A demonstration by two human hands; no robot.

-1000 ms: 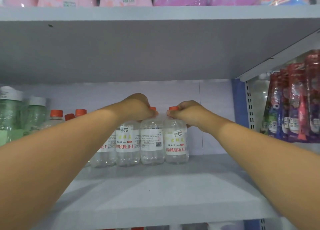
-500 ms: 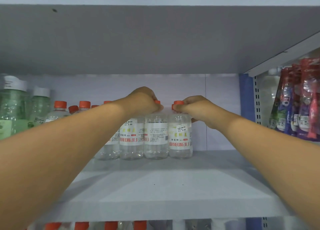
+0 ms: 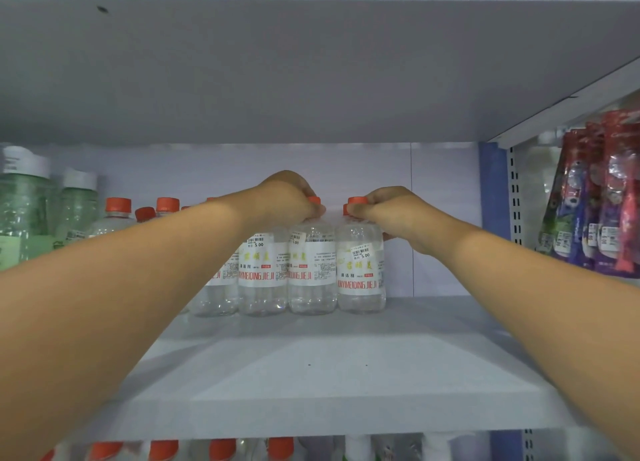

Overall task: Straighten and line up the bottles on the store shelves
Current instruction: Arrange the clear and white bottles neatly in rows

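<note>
I saw clear bottles at shelf back edge | left hand, right hand curled gripping caps, arms outstretched

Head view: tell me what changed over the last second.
Almost nothing: the camera tilted down, losing the pink packs above. The left hand and right hand keep gripping the orange caps of the clear plastic bottles, which stand upright in the same row on the grey shelf.

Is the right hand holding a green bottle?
No. The right hand grips the orange cap of a clear bottle; the green bottles stand far left.
</note>
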